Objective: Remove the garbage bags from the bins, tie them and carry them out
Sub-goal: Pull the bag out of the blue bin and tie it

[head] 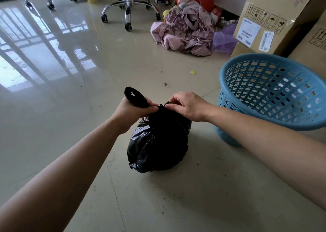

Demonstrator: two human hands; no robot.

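Observation:
A full black garbage bag (158, 143) stands on the tiled floor in the middle of the head view, its neck gathered at the top. My left hand (134, 111) grips one handle loop of the bag, and the loop sticks up past my fist. My right hand (187, 106) pinches the bag's knot from the other side, fingertips touching the bunched plastic. Just right of the bag stands a blue perforated plastic bin (271, 90), tilted toward me, with no bag inside it.
Cardboard boxes (275, 18) stand behind the bin at the right. A heap of pink cloth (185, 32) and a purple bag lie at the back. Two wheeled chair bases (128, 7) stand further back. Crumbs and a yellow scrap dot the floor.

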